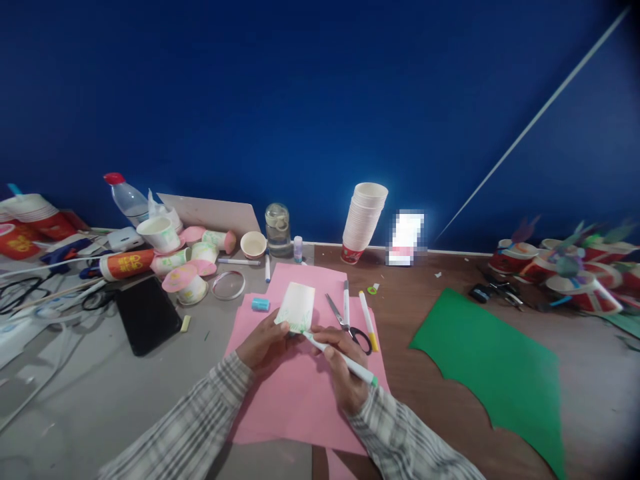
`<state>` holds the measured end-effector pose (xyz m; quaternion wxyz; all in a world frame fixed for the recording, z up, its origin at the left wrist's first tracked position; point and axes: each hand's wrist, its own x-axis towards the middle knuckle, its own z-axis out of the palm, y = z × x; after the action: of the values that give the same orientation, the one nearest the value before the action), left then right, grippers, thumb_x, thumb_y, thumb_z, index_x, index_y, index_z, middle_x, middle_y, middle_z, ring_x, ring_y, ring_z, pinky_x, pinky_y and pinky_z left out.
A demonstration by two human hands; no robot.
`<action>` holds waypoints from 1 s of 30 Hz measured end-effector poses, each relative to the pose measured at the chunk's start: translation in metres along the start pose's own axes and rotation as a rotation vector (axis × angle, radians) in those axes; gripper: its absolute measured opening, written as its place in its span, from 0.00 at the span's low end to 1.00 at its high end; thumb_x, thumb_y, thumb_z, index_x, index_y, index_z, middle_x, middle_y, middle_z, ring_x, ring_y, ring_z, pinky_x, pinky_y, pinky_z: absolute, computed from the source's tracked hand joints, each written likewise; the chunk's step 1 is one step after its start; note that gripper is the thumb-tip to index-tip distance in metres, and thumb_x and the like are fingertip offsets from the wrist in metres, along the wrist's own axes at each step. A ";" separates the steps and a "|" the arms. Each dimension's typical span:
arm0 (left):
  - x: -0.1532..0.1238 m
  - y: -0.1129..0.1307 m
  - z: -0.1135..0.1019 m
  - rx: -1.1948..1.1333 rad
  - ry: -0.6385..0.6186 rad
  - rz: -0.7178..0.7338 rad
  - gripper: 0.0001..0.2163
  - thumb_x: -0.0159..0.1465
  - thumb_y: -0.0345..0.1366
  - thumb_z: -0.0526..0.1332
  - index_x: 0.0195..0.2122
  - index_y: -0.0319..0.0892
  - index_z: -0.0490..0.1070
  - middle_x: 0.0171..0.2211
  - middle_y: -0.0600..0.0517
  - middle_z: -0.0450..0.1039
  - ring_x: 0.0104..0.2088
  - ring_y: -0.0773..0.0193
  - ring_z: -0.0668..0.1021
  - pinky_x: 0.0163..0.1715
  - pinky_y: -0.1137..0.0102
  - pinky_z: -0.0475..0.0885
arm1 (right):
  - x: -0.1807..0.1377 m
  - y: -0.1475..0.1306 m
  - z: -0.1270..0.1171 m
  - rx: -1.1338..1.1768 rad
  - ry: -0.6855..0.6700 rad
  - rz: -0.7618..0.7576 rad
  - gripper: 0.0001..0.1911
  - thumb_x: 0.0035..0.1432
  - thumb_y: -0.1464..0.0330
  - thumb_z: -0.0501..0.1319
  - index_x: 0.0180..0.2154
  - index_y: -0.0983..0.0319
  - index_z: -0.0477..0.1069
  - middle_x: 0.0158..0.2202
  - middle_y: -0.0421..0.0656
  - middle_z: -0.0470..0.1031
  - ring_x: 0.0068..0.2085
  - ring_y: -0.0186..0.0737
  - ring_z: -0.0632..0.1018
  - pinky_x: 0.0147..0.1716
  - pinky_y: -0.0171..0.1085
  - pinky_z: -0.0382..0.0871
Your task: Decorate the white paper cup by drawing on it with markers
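Note:
My left hand is closed around the lower end of a white paper cup, with its thumb on the near edge. Green strokes run along the cup's near part. In my right hand is a white marker with a green end, its tip touching the cup's green-marked edge. Both hands are above stacked pink paper sheets. On that paper, beyond my right hand, lie black-handled scissors, a grey-white marker and a yellow-ended marker. A short teal cap lies left of the cup.
A leaning stack of paper cups and a glass bottle stand by the blue wall. Green paper lies right. Decorated cups, a tape roll, a black phone and cables are left; red cups are far right.

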<state>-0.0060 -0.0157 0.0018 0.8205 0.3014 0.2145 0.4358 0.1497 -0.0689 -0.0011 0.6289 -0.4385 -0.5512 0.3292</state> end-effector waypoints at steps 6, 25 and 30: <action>0.000 0.000 -0.001 0.003 0.038 -0.030 0.14 0.51 0.32 0.61 0.39 0.35 0.70 0.35 0.40 0.73 0.36 0.49 0.74 0.37 0.56 0.70 | 0.001 -0.006 -0.002 0.001 0.012 0.026 0.13 0.54 0.63 0.53 0.34 0.59 0.74 0.24 0.40 0.75 0.27 0.42 0.76 0.27 0.38 0.70; 0.000 -0.003 -0.005 -0.102 0.080 -0.019 0.17 0.52 0.32 0.59 0.44 0.34 0.68 0.39 0.39 0.75 0.40 0.50 0.73 0.38 0.60 0.70 | 0.007 0.009 0.008 -0.087 0.214 0.057 0.15 0.55 0.61 0.52 0.40 0.59 0.71 0.28 0.41 0.77 0.26 0.40 0.76 0.26 0.39 0.72; 0.001 -0.002 -0.004 -0.076 0.084 -0.069 0.19 0.52 0.36 0.59 0.44 0.31 0.67 0.40 0.34 0.74 0.39 0.48 0.74 0.37 0.59 0.70 | 0.007 0.008 0.009 -0.090 0.153 0.070 0.14 0.54 0.64 0.54 0.42 0.59 0.70 0.31 0.41 0.78 0.33 0.43 0.78 0.32 0.42 0.73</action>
<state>-0.0070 -0.0146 -0.0029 0.8363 0.2438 0.2423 0.4272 0.1429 -0.0580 -0.0054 0.6367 -0.5092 -0.5003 0.2914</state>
